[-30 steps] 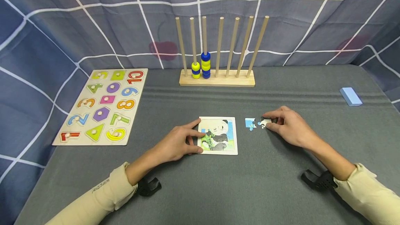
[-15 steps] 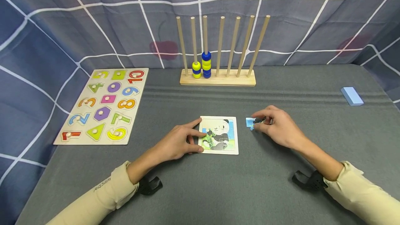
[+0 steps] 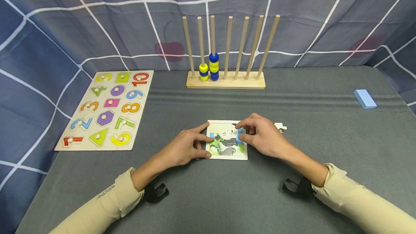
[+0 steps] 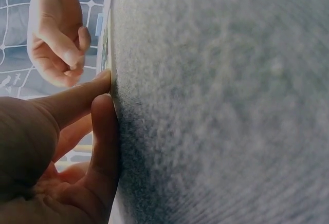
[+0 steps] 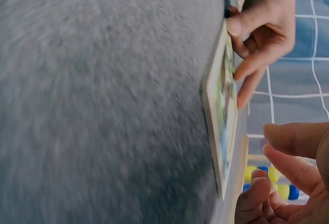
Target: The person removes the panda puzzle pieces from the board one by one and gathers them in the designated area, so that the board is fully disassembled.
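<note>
A framed panda jigsaw puzzle [image 3: 228,142] lies flat on the grey tabletop. My left hand [image 3: 180,149] steadies its left side, fingertips and thumb spread along the frame and one finger on the picture. In the right wrist view, those left-hand fingers [image 5: 245,69] rest on the board. My right hand [image 3: 266,138] is over the puzzle's right edge, thumb and forefinger apart. Between them no piece shows in the right wrist view, where the right hand [image 5: 300,175] is close up. Right of that hand, a white-and-black puzzle piece [image 3: 280,127] is partly covered. The blue piece is not visible separately.
At the left lies a wooden number-and-shape peg board [image 3: 105,111]. A wooden rack with upright rods [image 3: 225,84] stands at the back, with yellow and blue beads [image 3: 213,68] on two rods. A light blue block [image 3: 365,99] sits far right. Gridded cloth [image 3: 136,24] hangs behind.
My right hand has moved left from the loose pieces to the puzzle's right edge. The white-and-black piece now shows to the right of that hand. My left hand has stayed on the frame.
</note>
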A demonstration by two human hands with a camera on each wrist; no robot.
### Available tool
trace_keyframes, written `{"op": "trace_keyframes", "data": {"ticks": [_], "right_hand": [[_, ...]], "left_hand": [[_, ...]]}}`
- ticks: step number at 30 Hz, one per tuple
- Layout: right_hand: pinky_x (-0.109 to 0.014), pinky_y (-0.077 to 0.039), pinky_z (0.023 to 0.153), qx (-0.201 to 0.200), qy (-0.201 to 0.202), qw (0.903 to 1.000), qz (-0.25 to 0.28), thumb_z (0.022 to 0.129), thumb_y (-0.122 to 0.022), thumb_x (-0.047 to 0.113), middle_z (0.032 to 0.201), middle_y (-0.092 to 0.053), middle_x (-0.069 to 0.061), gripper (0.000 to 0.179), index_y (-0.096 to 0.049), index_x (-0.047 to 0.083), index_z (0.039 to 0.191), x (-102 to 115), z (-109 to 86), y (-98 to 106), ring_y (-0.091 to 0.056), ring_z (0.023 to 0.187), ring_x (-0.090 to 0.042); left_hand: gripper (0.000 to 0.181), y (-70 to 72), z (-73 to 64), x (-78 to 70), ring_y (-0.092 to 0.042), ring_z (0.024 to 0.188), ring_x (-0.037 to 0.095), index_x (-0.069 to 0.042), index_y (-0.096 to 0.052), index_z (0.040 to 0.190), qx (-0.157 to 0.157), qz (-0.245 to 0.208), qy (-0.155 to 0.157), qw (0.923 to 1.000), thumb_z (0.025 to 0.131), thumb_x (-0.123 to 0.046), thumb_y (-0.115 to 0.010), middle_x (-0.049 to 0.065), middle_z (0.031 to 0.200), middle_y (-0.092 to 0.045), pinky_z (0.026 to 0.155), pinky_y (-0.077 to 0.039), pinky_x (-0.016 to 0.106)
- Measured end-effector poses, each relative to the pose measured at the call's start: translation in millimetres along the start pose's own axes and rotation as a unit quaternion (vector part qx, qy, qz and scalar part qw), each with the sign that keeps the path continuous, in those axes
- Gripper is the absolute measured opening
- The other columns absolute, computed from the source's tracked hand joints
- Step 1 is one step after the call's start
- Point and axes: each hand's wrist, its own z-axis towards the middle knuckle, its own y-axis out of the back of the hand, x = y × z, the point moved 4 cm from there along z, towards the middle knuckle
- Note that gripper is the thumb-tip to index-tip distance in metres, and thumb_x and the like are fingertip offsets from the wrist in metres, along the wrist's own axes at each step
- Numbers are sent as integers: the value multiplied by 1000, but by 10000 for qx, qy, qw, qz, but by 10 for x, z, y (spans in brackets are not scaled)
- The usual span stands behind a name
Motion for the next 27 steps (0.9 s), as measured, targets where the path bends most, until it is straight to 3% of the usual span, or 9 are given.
{"op": "trace_keyframes", "data": {"ticks": [16, 27], "right_hand": [[-33, -40, 64, 388, -340, 9939, -978, 84, -77, 12, 96, -58, -5, 34, -72, 3, 116, -22, 119, -196, -50, 75, -18], [-34, -39, 64, 377, -245, 9942, -978, 85, -76, 10, 95, -57, -6, 27, -73, 4, 111, -7, 119, -183, -48, 75, -18]], "left_hand": [[44, 6, -1, -5, -55, 55, 4, -2, -68, 125, 35, 13, -43, 10000, 83, -12, -80, 18, 157, -30, 52, -45, 25], [45, 2, 5, -5, -56, 55, 4, -2, -68, 124, 29, 6, -78, 10000, 82, -12, -81, 19, 156, -31, 52, -46, 24]]}}
